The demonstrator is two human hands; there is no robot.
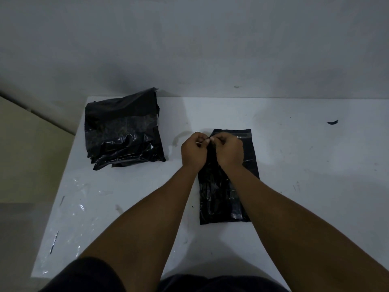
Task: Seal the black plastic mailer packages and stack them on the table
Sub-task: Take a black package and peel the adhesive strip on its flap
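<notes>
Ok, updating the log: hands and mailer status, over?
Both busy: left hand and right hand pinch top edge of mailer. It lies flat on table, flap not yet folded. Rear left, stack of mailers, apart.

My feed is dim, with a cool grey cast. Light seems to fall from above. The stack [124, 131] at 10 o'clock throws a soft shadow onto the wall [210, 49] behind it. A faint smudge of shadow lies on the table [294, 165] just at 9 o'clock of the left hand [192, 151]. White glare streaks the stack's glossy folds and the mailer [221, 197] near centre. Small glints spark off clear film [71, 207] at 8 o'clock. The black plastic loses nearly all detail. Fingertips look soft where the left hand meets the right hand [229, 150]. The table edges splay outward toward the borders, and 6 o'clock sinks into near-black.
</notes>
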